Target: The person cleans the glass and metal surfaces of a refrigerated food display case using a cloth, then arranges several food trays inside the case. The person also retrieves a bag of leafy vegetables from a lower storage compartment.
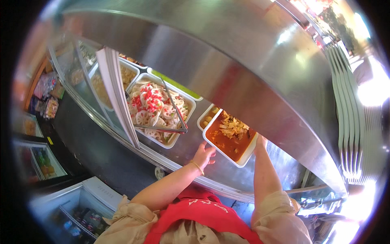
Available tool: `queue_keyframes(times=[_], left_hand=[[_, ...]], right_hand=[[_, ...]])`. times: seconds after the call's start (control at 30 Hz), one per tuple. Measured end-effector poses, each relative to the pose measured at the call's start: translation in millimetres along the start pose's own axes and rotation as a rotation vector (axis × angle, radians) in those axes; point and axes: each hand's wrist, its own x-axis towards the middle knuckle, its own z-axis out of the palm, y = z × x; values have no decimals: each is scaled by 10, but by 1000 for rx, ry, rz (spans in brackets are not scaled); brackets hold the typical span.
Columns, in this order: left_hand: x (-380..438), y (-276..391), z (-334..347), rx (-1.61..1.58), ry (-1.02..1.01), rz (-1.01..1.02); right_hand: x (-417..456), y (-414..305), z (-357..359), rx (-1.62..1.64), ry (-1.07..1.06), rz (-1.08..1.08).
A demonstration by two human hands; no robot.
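In the head view both my hands reach into a steel display case. My right hand (261, 142) grips the right rim of a white rectangular tray (240, 163) holding red-orange sauce with pale cooked pieces heaped at its far side. This tray overlaps a smaller white container (200, 120) of round yellowish pieces. Beside the sauce tray's left corner, my left hand (205, 155) has its fingers spread and holds nothing; whether a fingertip touches the rim is unclear. Farther left stands a white tray (167, 147) of sliced lotus root topped with chopped red pepper. Metal tongs (179, 122) lie across it.
The case's broad steel hood (182, 45) overhangs the trays. A white upright frame (117, 94) and sliding glass stand at the left. Behind the lotus root is a tray with something green (176, 85). An open chest cooler (76, 210) is at the lower left.
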Motion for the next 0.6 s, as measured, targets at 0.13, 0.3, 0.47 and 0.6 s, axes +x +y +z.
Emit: queue_keyframes(times=[0.13,0.3,0.47,0.6], left_hand=[[328,203,-125,-142,82,14],[809,246,-312,-216,130,201],[892,215,-172,-163,229,116],[794,229,-19,61,385,132]], right_hand=[[-125,15,-205,183,-192,142],[-194,29,-285,259,-283,262],[-417,-68,-200,389,-207,348],[-662,-245,-3,469,-110,255]])
